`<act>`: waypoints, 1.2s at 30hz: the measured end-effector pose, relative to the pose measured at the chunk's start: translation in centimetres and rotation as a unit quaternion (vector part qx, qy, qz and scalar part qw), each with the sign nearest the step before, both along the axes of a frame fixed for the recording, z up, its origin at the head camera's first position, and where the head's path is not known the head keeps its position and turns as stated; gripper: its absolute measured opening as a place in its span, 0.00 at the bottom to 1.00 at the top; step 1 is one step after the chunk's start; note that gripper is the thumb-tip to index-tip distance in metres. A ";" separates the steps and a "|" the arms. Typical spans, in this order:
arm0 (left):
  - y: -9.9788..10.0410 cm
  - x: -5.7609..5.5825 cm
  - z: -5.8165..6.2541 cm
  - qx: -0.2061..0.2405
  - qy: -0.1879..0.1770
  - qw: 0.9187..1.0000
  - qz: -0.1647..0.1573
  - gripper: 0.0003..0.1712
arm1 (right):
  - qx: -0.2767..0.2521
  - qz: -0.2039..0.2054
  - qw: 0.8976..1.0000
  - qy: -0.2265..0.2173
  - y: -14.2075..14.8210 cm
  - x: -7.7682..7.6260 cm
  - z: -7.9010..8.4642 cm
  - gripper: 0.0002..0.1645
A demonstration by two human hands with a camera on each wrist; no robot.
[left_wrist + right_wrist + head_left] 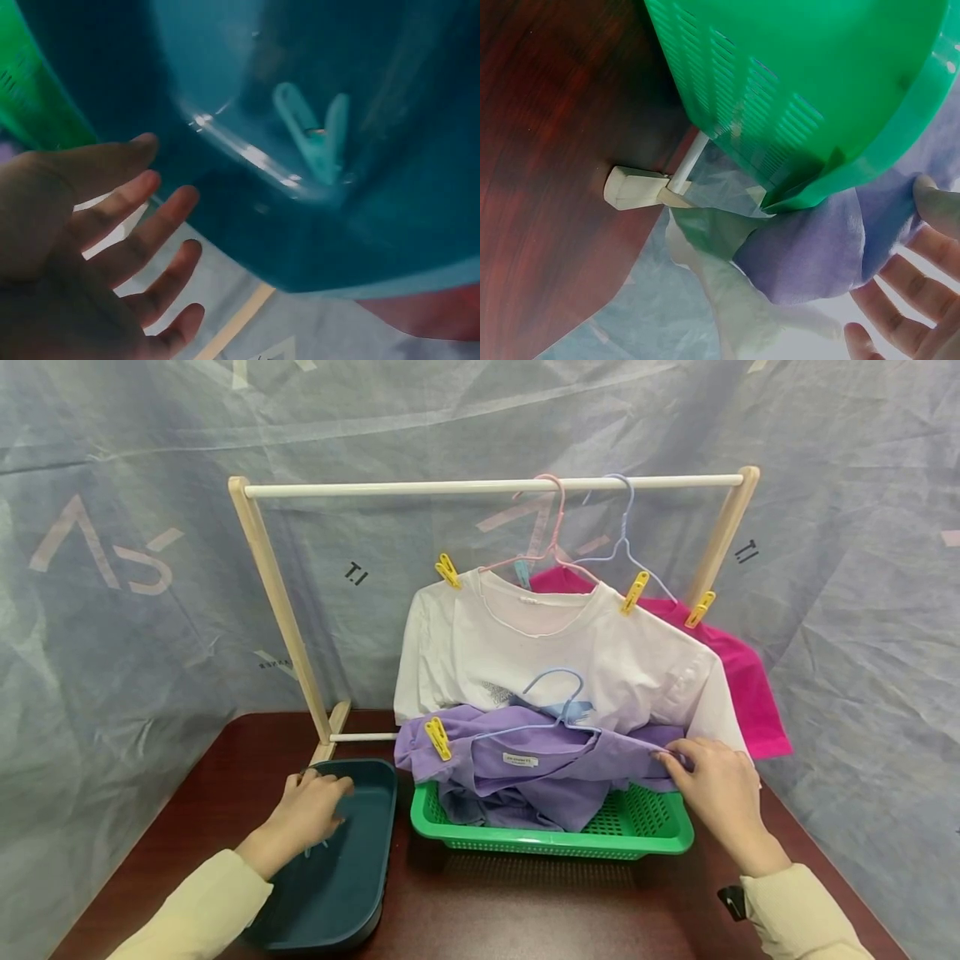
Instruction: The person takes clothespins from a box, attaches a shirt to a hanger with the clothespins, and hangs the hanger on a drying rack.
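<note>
My left hand (306, 810) hovers over the dark blue tray (341, 893), fingers spread and nothing between them in the left wrist view. A teal clothespin (325, 159) lies inside that tray, a short way from the fingertips. My right hand (716, 785) pinches the shoulder of a purple shirt (555, 802) between thumb and fingers. This shirt has a blue hanger (573, 695) in its neck and droops into the green basket (547, 841). A yellow clothespin (438, 739) clips its other shoulder to the hanger.
Behind the basket stands a drying rack with a white bar (397, 488). From it hang a white T-shirt (442, 643) on a pink hanger and a magenta shirt (750, 693) on a blue one, both with yellow clothespins. All stand on a dark red table (480, 910).
</note>
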State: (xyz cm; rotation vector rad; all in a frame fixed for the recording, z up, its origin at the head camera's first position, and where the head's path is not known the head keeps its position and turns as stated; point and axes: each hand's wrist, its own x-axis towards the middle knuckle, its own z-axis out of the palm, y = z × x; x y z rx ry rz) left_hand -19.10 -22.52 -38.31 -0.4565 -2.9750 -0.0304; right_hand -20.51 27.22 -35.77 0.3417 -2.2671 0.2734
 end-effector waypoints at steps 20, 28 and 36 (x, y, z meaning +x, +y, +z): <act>-1.0 0.2 -1.8 -0.133 -0.021 0.991 -0.027 0.17 | -0.013 -0.006 1.000 0.015 0.1 0.1 -0.3 0.07; -0.8 -0.2 -2.3 -0.228 0.000 0.972 -0.054 0.16 | -0.018 -0.011 1.000 0.016 0.1 0.2 -0.3 0.08; -0.4 -0.2 -2.5 -0.312 0.006 0.948 -0.070 0.14 | -0.018 -0.009 1.000 0.018 0.1 0.2 -0.2 0.08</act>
